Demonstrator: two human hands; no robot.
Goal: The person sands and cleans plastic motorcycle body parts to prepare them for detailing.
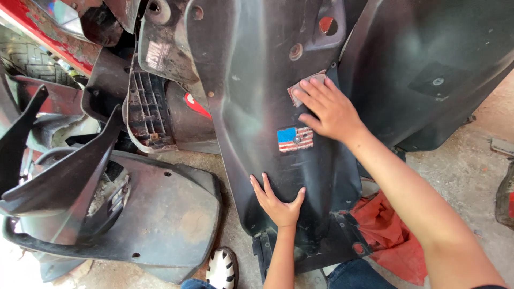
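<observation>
Your left hand (278, 202) lies flat and open on the black plastic panel's (257, 96) lower part; your right hand (327, 109), fingers spread, presses a worn sticker (297, 92) higher up.

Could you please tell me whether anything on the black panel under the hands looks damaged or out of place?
Yes. On the black panel, the flag sticker is worn and faded, and a pale patch by the right hand looks part-peeled. The left hand presses lower down. The panel is dusty and scuffed.

Flag sticker (295, 139), perhaps worn grey label (159, 55)
</observation>
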